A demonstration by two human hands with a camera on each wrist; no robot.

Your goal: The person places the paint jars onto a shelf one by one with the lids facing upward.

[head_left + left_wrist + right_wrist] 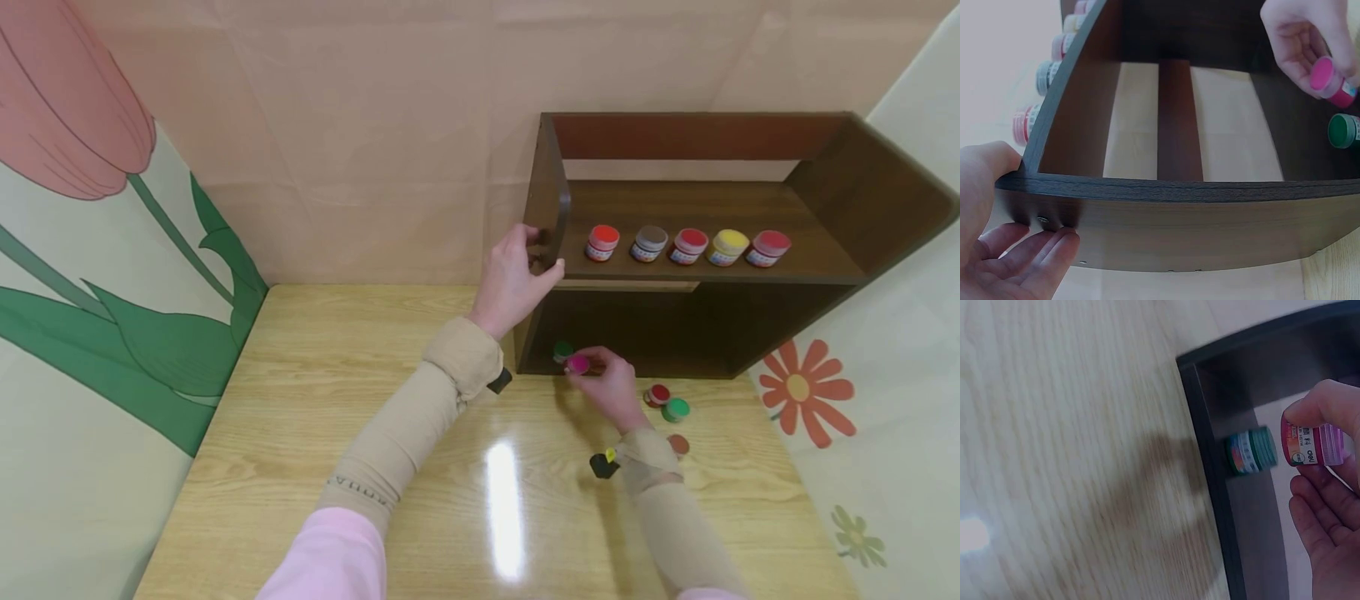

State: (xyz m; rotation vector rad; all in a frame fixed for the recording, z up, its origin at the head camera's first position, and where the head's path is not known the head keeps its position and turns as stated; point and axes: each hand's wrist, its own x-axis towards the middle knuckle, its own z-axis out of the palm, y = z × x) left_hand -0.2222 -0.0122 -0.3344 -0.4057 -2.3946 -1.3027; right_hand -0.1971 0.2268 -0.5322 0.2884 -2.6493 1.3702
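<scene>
In the head view my right hand [609, 390] holds a magenta paint jar [577, 364] between thumb and fingers, at the lower left of a dark brown shelf unit [553, 192]. A dark green paint jar [1251, 450] stands on the bottom board close by, a small gap from the magenta one in the right wrist view. My left hand [513, 279] grips the unit's left side panel [1185, 228]; its thumb lies at the front edge and its fingertips touch the outer face. Both jars have their lids on.
Red [602, 242], brown [649, 243], yellow [727, 247] and other reddish jars stand in a row on the upper board. On the wooden table [360, 358], dark red [657, 396], green [676, 409] and brown [678, 445] jars sit near my right wrist.
</scene>
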